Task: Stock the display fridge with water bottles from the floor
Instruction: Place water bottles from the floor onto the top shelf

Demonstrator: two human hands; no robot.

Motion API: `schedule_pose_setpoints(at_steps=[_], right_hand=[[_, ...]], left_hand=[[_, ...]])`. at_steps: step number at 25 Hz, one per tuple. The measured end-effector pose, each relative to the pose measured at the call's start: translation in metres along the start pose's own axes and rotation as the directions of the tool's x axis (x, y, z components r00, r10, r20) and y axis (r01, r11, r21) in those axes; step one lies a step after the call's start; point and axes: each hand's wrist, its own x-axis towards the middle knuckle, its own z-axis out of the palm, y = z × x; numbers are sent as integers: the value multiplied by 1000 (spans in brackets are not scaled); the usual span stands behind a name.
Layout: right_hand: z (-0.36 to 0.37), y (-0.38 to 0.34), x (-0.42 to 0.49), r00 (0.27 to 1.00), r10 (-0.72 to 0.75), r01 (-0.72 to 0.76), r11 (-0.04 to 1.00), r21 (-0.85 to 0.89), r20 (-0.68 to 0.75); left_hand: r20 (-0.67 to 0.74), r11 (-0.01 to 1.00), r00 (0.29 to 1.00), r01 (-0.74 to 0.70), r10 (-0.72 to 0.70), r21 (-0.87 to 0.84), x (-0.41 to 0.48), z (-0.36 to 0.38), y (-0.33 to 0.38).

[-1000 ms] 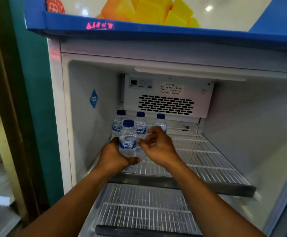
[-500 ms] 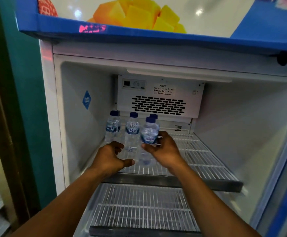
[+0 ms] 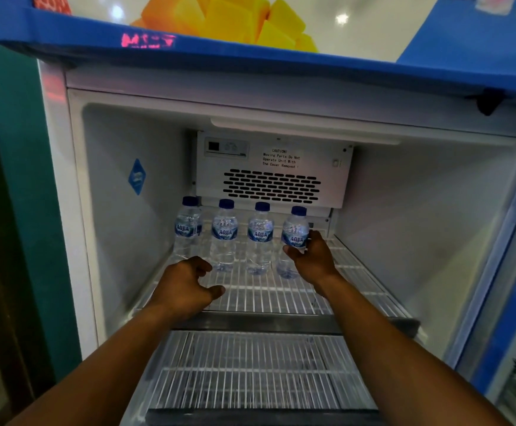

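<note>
Since half a second ago the Aqua bottle (image 3: 293, 238) in the right hand (image 3: 313, 262) has gone from in front of the row to the row's right end, and the left hand (image 3: 184, 290) has drawn back toward the shelf's front edge.

Head view: the display fridge (image 3: 404, 210) stands open. On its upper wire shelf (image 3: 281, 293) four small blue-capped water bottles line up at the back, below the slotted fan cover (image 3: 272, 186). Three stand free: the leftmost bottle (image 3: 186, 229), the second bottle (image 3: 224, 238) and the third bottle (image 3: 259, 238). The fourth, at 3 o'clock of the third, is the gripped one. The right hand's thumb and fingers curl round its label from 4 o'clock, and it leans a little. Its base is at shelf level, but contact cannot be judged. At 8 o'clock of the right hand, the left hand hovers over the shelf with fingers loosely curled, holding nothing. A lower wire shelf (image 3: 250, 373) lies at 6 o'clock. A blue diamond sticker (image 3: 136, 176) marks the wall at 9 o'clock.
</note>
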Motion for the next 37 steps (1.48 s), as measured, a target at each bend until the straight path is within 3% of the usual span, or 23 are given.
schedule_pose_setpoints(at_steps=[8, 20, 26, 29, 31, 33, 35, 37], right_hand=[[2, 11, 0, 999, 31, -26, 990, -141, 32], [7, 2, -3, 993, 106, -95, 979, -178, 56], [-9, -18, -29, 976, 219, -217, 968, -127, 5], [-13, -40, -70, 995, 47, -55, 995, -80, -93], [-7, -51, -111, 994, -101, 101, 995, 0, -36], [16, -47, -161, 980, -197, 197, 980, 8, -19], [46, -27, -204, 977, -205, 207, 978, -22, 66], [92, 13, -264, 965, -98, 141, 976, -166, 244]], left_hand=[[3, 1000, 1000, 4, -4, -5, -1, -1, 1], [6, 1000, 1000, 8, -8, -14, -4, -2, 3], [-113, 984, 980, -171, 164, -57, -16, -3, 8], [-244, 918, 887, -395, 391, 33, -38, -7, 12], [-282, 840, 792, -523, 541, 141, -62, -9, 4], [-271, 800, 752, -567, 600, 197, -99, -7, -26], [-203, 801, 775, -568, 598, 191, -147, 0, -68], [-44, 852, 859, -496, 509, 167, -213, 9, -133]])
